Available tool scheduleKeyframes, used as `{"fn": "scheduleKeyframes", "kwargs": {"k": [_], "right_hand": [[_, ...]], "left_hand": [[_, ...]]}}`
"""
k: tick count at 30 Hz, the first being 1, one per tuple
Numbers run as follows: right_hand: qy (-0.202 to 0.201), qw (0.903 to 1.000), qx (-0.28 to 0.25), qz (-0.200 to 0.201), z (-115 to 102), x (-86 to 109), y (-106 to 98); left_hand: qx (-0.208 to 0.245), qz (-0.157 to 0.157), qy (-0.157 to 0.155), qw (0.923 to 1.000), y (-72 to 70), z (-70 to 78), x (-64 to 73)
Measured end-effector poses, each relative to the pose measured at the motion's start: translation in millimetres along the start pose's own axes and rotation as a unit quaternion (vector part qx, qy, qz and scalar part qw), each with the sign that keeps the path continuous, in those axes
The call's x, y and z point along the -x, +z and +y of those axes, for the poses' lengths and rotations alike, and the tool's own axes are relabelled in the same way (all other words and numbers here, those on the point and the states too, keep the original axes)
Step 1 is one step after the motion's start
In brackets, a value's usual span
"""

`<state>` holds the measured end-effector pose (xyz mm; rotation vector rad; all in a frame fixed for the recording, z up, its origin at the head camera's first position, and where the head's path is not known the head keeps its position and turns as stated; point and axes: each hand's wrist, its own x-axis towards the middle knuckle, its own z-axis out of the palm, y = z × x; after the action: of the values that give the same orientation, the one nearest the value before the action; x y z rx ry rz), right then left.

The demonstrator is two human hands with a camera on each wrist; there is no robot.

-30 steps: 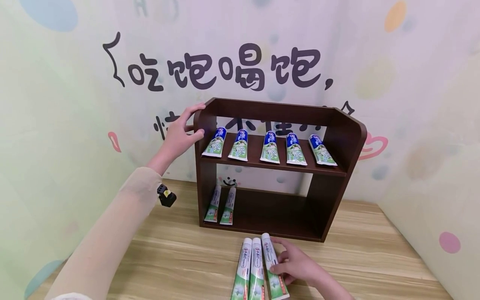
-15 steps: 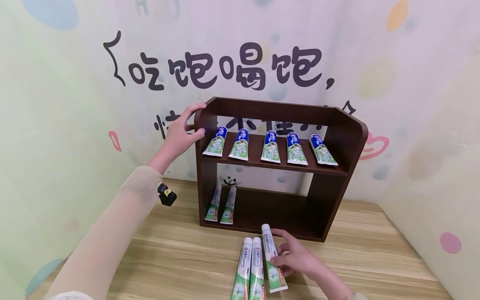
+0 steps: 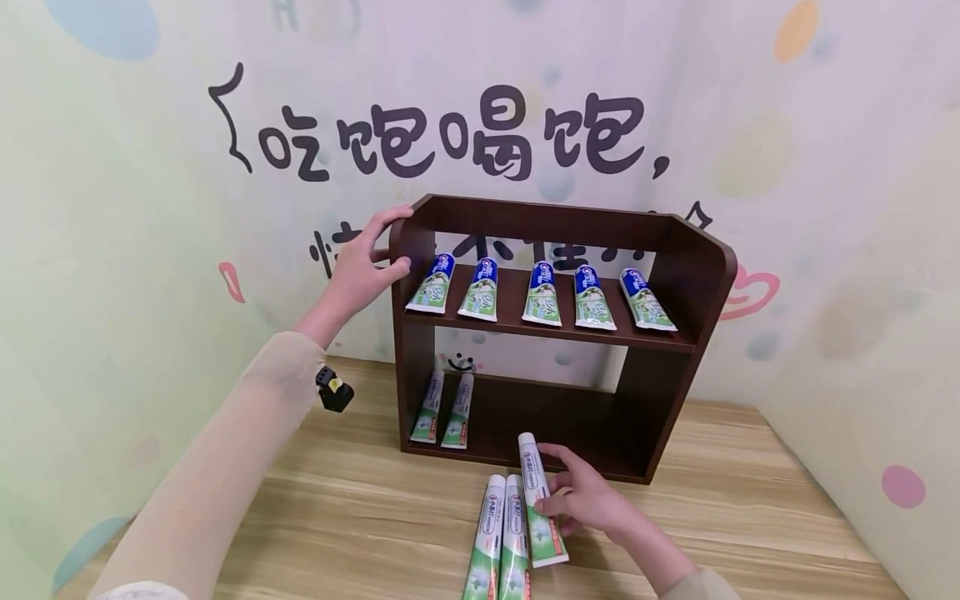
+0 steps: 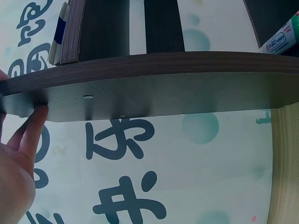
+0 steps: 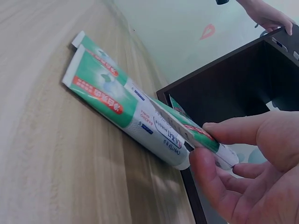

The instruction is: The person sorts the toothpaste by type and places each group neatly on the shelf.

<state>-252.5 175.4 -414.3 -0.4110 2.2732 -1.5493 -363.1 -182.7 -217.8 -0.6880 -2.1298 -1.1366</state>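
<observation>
My right hand (image 3: 588, 493) pinches a green-and-white toothpaste tube (image 3: 538, 500) between thumb and fingers, its white cap toward the brown shelf rack (image 3: 555, 337). In the right wrist view that hand (image 5: 252, 163) grips the tube's sides. Just left of it, two matching toothpaste tubes (image 3: 486, 533) lie side by side on the table. My left hand (image 3: 360, 271) holds the upper left side panel of the rack, fingers over its edge and thumb on the front. In the left wrist view the fingers (image 4: 35, 133) press against that dark panel.
Several blue-and-green toothpaste tubes (image 3: 542, 293) stand spaced along the upper shelf, leaning back. Two green-and-white tubes (image 3: 457, 411) lean at the left of the lower shelf. The wooden table (image 3: 352, 508) meets patterned walls behind and at both sides.
My right hand has carried its toothpaste tube forward and slightly left, away from the pair on the table toward the lower shelf. The left hand keeps its place on the rack.
</observation>
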Motion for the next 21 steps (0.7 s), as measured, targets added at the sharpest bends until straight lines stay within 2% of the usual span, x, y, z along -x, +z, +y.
{"fn": "scheduleKeyframes", "kwargs": {"k": [12,19,21], "right_hand": [[-0.006,0.9996,0.017,0.020,-10,-14.2,1],[-0.015,0.9981,0.033,0.050,-16,-25.1,1],[-0.017,0.9975,0.036,0.059,-18,-28.5,2]], "left_hand": [[-0.004,0.002,0.000,1.0000,-0.1,-0.5,0.1],[-0.001,0.001,0.001,1.0000,0.2,-0.7,0.5],[0.000,0.000,-0.002,1.0000,0.2,4.6,1.7]]}}
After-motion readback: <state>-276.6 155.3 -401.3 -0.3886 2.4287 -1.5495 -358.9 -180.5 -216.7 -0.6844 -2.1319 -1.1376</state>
